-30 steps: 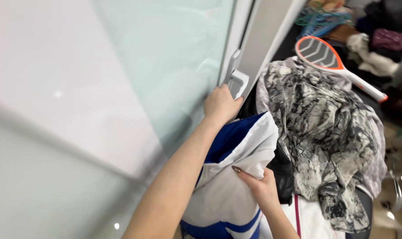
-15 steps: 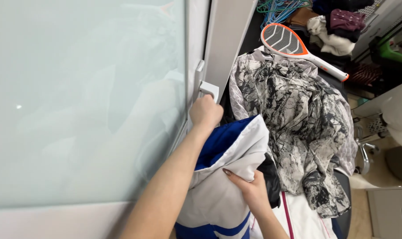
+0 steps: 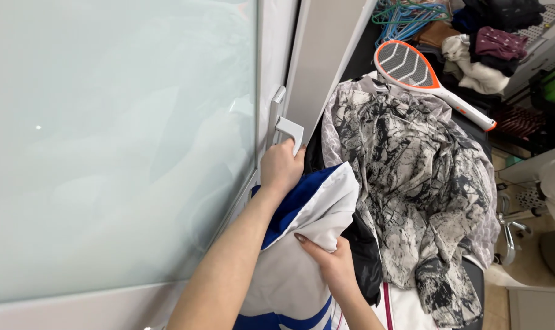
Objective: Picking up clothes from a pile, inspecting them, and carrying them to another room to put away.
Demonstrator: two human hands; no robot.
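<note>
The left hand (image 3: 281, 166) is closed around the lower end of a white door handle (image 3: 281, 125) mounted on the frame of a frosted glass door (image 3: 118, 140). The fingers are curled over the handle and hidden behind the knuckles; only the back of the hand and the thumb side show. The left forearm runs from the bottom edge of the view up to the handle, passing across a white and blue jacket (image 3: 302, 244).

The right hand (image 3: 329, 263) grips the jacket from below. The thumb lies flat on the white cloth near a fold, and the remaining fingers are tucked under the cloth and cannot be seen. The jacket is bundled between the two arms, with its blue lining showing at the top just under the left wrist and blue stripes showing at the bottom edge of the view.

A black garment (image 3: 363, 256) sits just beside the right hand, touching the jacket. A grey and white patterned garment (image 3: 412, 183) is draped over a pile to the right of the jacket. A racket-shaped fly swatter (image 3: 421, 73) with an orange rim and white handle lies on the far end of that pile. Coloured clothes hangers (image 3: 406, 15) and more folded clothes (image 3: 485, 52) lie beyond it, near the top right corner. A chair base (image 3: 513, 229) with metal legs stands on the floor at the right edge.
</note>
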